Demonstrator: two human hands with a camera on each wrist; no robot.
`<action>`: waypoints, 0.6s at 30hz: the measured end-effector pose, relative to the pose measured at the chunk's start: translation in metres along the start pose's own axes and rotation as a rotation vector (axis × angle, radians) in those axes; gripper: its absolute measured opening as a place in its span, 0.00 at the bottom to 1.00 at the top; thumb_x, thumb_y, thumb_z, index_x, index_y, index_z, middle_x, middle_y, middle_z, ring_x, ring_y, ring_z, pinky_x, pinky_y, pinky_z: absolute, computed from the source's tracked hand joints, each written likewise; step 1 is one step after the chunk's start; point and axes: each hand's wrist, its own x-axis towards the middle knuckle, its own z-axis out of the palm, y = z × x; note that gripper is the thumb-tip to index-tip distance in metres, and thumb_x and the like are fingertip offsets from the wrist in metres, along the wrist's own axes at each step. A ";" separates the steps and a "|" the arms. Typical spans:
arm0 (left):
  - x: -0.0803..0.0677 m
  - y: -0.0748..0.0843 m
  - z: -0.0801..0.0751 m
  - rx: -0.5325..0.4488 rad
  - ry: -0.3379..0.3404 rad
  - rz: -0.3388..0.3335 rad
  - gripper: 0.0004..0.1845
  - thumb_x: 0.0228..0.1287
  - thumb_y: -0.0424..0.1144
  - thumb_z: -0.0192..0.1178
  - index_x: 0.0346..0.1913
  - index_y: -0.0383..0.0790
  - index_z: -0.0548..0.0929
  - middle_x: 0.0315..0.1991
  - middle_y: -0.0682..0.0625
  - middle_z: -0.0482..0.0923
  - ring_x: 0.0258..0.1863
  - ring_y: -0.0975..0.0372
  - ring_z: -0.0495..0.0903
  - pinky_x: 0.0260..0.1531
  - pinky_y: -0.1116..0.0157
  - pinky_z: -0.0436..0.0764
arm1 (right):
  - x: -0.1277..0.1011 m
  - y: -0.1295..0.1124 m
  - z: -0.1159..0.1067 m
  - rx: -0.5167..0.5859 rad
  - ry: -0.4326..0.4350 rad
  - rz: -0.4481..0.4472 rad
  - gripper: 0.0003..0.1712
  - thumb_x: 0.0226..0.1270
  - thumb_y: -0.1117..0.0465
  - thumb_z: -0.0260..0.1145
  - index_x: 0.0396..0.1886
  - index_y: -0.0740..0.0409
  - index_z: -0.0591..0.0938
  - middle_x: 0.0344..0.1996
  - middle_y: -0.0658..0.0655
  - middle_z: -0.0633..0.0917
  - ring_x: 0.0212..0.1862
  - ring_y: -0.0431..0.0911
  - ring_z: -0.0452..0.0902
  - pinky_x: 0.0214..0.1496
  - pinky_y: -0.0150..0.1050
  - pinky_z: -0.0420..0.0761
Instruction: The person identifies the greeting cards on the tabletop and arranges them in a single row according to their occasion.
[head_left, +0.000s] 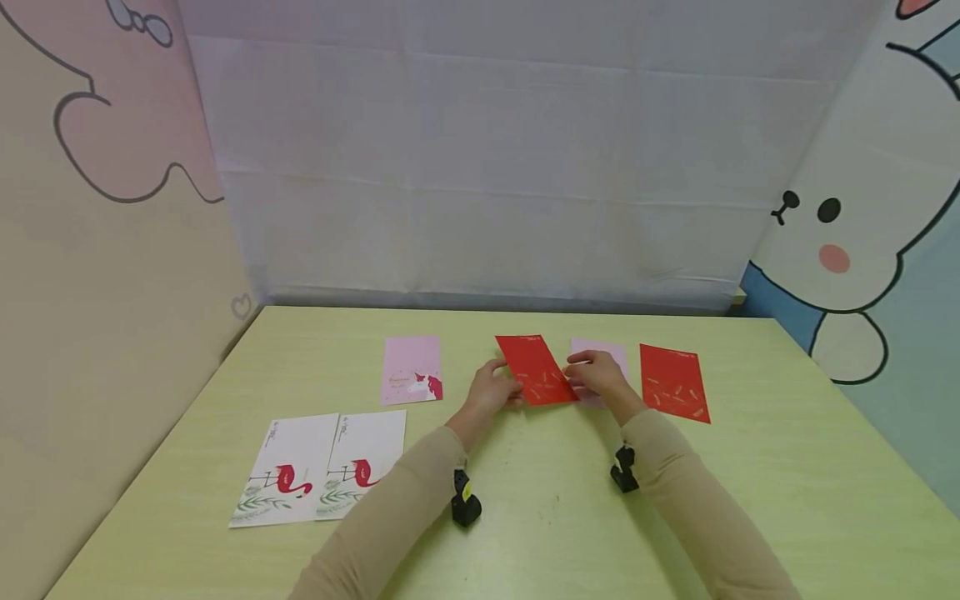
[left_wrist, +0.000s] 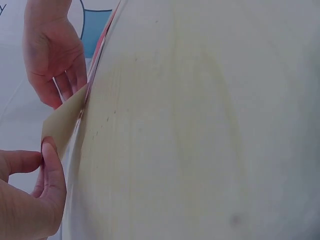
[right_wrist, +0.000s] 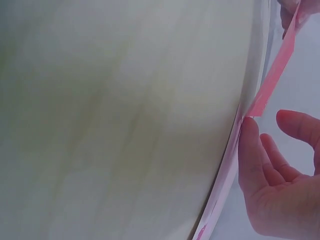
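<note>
my left hand [head_left: 491, 390] pinches the near left edge of the red envelope [head_left: 536, 370], and my right hand [head_left: 596, 377] pinches its right edge, so it is lifted a little over the counter [head_left: 555, 508]. it seems to lie partly above a pink card [head_left: 600, 350]. i should hold only the edges, lightly, and keep it flat so it does not bend.
</note>
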 end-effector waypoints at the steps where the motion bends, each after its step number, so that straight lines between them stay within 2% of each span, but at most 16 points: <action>1: -0.001 0.000 -0.001 -0.001 -0.004 0.003 0.28 0.57 0.25 0.54 0.61 0.32 0.60 0.22 0.45 0.76 0.17 0.62 0.76 0.23 0.68 0.78 | 0.000 -0.001 0.000 -0.003 -0.004 0.004 0.20 0.61 0.62 0.57 0.52 0.65 0.72 0.41 0.63 0.78 0.36 0.49 0.78 0.35 0.39 0.78; 6: -0.003 0.002 -0.005 0.004 -0.023 -0.002 0.28 0.58 0.26 0.54 0.61 0.33 0.60 0.24 0.43 0.76 0.19 0.61 0.76 0.25 0.66 0.79 | -0.004 -0.003 -0.001 0.000 -0.024 0.002 0.20 0.60 0.62 0.57 0.52 0.65 0.72 0.39 0.63 0.79 0.35 0.48 0.78 0.33 0.38 0.78; 18: -0.008 0.007 -0.016 0.003 -0.068 0.011 0.29 0.58 0.26 0.54 0.62 0.33 0.58 0.25 0.44 0.76 0.19 0.63 0.76 0.24 0.68 0.78 | -0.006 -0.002 0.001 0.059 -0.080 -0.026 0.20 0.61 0.64 0.56 0.53 0.66 0.71 0.40 0.64 0.78 0.37 0.49 0.78 0.38 0.38 0.78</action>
